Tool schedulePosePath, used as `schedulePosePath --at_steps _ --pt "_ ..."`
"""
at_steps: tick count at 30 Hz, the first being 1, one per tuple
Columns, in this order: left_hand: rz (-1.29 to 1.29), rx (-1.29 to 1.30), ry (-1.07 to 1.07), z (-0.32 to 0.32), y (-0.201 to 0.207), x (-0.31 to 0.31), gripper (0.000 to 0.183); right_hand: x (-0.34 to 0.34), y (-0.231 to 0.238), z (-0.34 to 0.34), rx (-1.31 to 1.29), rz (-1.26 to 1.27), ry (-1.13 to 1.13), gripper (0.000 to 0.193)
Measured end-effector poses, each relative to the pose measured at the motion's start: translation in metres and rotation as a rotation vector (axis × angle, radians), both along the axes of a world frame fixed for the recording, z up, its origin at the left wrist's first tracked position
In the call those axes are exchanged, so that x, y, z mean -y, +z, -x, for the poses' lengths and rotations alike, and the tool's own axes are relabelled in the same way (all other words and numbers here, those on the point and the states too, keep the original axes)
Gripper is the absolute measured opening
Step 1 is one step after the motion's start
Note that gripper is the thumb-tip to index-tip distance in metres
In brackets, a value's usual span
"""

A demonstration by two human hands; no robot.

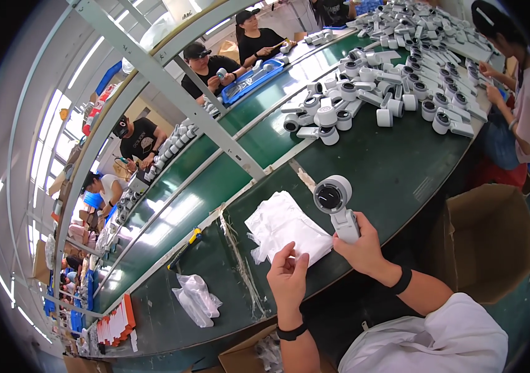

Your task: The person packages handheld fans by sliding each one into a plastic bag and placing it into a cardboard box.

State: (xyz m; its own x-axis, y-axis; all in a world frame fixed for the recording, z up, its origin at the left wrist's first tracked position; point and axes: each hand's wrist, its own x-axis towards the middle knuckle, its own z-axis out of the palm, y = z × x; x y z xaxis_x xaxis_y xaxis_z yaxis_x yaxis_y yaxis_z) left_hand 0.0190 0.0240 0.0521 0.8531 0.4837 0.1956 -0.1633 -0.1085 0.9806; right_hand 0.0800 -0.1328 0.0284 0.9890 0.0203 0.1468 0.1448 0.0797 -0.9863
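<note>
My right hand (364, 250) is closed round the handle of a white handheld fan (333, 194). The fan stands upright above the table, its round head with a dark centre at the top. My left hand (288, 280) is at the near edge of a stack of white plastic bags (285, 225). Its fingers are loosely curled and apart from the thumb, with nothing seen between them. Whether the fingertips touch the bags I cannot tell.
A big heap of white fans (364, 93) covers the far right of the green table (377, 155). A yellow-black utility knife (185, 247), bagged items (196, 299) and orange-white boxes (116, 320) lie left. An open carton (489, 242) stands right. Co-workers sit around; a metal post (178, 96) crosses the view.
</note>
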Motion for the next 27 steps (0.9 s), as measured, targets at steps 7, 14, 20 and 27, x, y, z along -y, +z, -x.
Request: schedulePosePath --at_steps 7,14,20,27 --pt "0.005 -0.083 0.007 -0.006 0.0 0.001 0.018 0.059 0.017 0.016 -0.16 -0.065 0.462 0.049" --pt "0.026 -0.152 -0.085 -0.014 0.01 0.005 0.02 0.085 0.039 0.0 0.03 0.394 0.92 0.093" --pt "0.123 -0.192 -0.113 -0.008 0.01 -0.007 0.019 0.067 0.048 -0.03 -0.253 0.414 1.039 0.083" --pt "0.051 -0.126 -0.105 -0.001 0.005 -0.01 0.016 0.052 0.04 -0.021 -0.224 0.542 0.923 0.062"
